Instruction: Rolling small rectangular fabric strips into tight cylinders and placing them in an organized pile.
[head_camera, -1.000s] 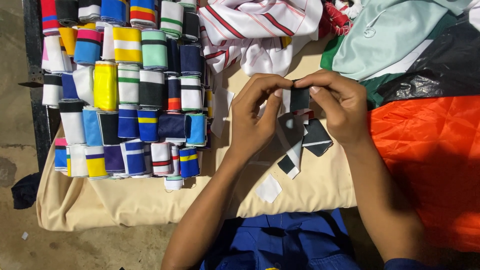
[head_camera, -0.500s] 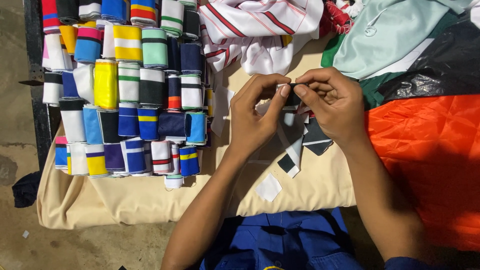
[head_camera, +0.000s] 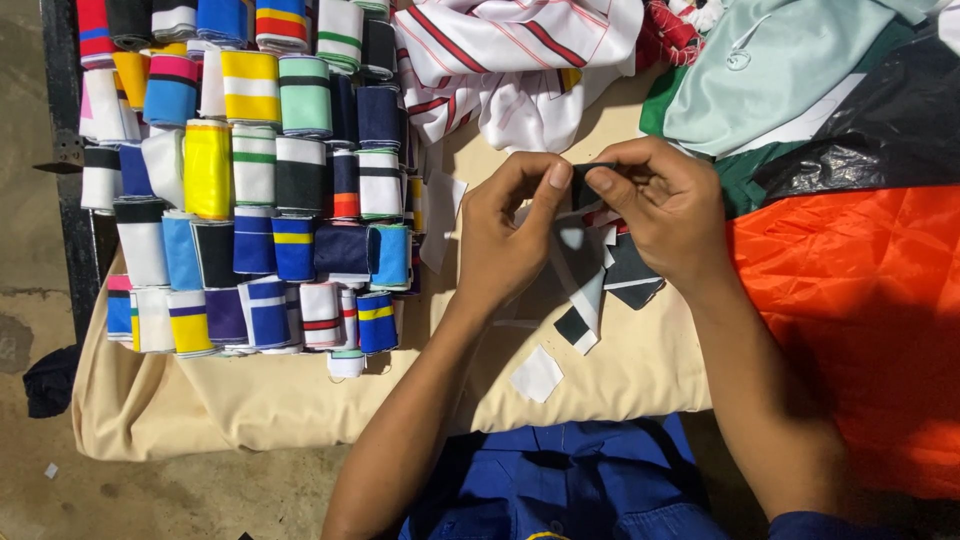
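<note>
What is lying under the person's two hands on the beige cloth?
Under the left hand and right hand, which pinch a small dark fabric piece, lies a pile of dark and white fabric pieces on the beige cloth. The hands cover most of the pile.

A single head-worn camera looks almost straight down, from close above, onto the beige-covered worktop (head_camera: 250, 410). The person's forearms enter from the near edge, with the left hand (head_camera: 510, 235) and right hand (head_camera: 665, 215) at the centre. Floor (head_camera: 30, 250) shows along the left side.
</note>
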